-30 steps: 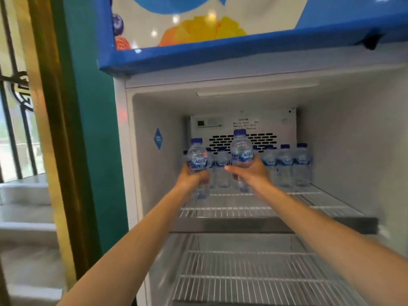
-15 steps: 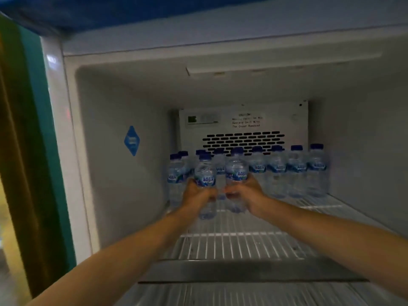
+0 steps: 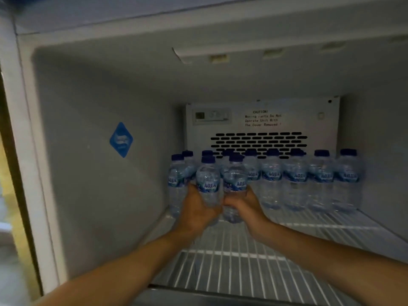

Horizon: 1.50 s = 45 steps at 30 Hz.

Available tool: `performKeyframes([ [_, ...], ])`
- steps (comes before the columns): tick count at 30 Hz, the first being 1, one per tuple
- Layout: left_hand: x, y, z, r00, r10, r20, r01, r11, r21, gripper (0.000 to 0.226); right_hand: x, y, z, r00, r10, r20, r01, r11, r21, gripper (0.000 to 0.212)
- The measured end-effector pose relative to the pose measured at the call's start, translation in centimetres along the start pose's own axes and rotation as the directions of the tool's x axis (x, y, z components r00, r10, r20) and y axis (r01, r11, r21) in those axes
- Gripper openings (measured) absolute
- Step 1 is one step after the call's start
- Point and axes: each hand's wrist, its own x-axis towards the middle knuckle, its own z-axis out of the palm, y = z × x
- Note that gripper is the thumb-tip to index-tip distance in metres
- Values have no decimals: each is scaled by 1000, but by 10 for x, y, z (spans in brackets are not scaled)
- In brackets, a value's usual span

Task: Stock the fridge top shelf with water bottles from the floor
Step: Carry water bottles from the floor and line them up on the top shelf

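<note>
Both my arms reach deep into the fridge over the white wire top shelf (image 3: 242,257). My left hand (image 3: 196,210) grips a small clear water bottle (image 3: 208,180) with a blue cap and blue label. My right hand (image 3: 245,208) grips a second bottle (image 3: 235,182) just right of it; the two bottles stand upright, side by side, low over the shelf. Whether their bases touch the wires is hidden by my hands. A row of several like bottles (image 3: 295,180) stands along the back wall, and another bottle (image 3: 175,184) stands at the left.
The fridge's left wall (image 3: 99,173) carries a blue diamond sticker (image 3: 121,139). A vented back panel (image 3: 260,124) with a caution label sits behind the bottles. Bare shelf wires stretch across the front and right. The door frame (image 3: 22,151) runs down the left.
My hands carried the two bottles farther in and lower, toward the left rear of the shelf. The camera has come closer to the fridge's inside.
</note>
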Motion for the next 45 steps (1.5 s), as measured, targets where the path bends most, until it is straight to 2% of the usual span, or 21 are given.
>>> performKeyframes([
  [3, -6, -4, 1, 999, 32, -27, -27, 984, 178, 57, -3, -4, 0, 1000, 26, 10, -26, 1000, -7, 38],
  [6, -3, -4, 1, 996, 60, -65, -35, 944, 328, 56, -6, -6, 1, 1000, 17, -27, -17, 1000, 7, 35],
  [10, 1, -3, 0, 995, 61, -82, -20, 902, 432, 51, -13, -8, -1, 1000, 4, -12, -4, 1000, 17, 29],
  [14, -2, 5, 0, 992, 58, -115, 0, 890, 456, 65, -15, -7, -1, 1000, -5, 7, 5, 1000, -3, 34],
  [20, -6, 12, -1, 995, 52, -90, 5, 843, 538, 69, -17, -7, -1, 999, -44, 10, 44, 997, -59, 41],
  [25, -5, 13, -3, 995, 66, -73, -15, 834, 552, 87, -17, -5, 0, 998, -64, -21, 61, 992, -113, 50],
  [28, -5, 12, -4, 994, 74, -82, -23, 861, 508, 81, -18, -6, 0, 993, -111, -35, 105, 985, -134, 42],
  [36, -6, 11, -5, 994, 71, -78, -34, 914, 404, 73, -22, -9, 0, 984, -168, -63, 153, 968, -200, 43],
  [40, -8, 10, -5, 989, 123, -83, -73, 892, 447, 63, -21, -10, 1, 981, -182, -63, 161, 957, -243, 43],
  [45, -12, 13, -7, 988, 117, -97, -44, 830, 556, 56, -20, -10, 3, 983, -176, -44, 155, 941, -301, 53],
])
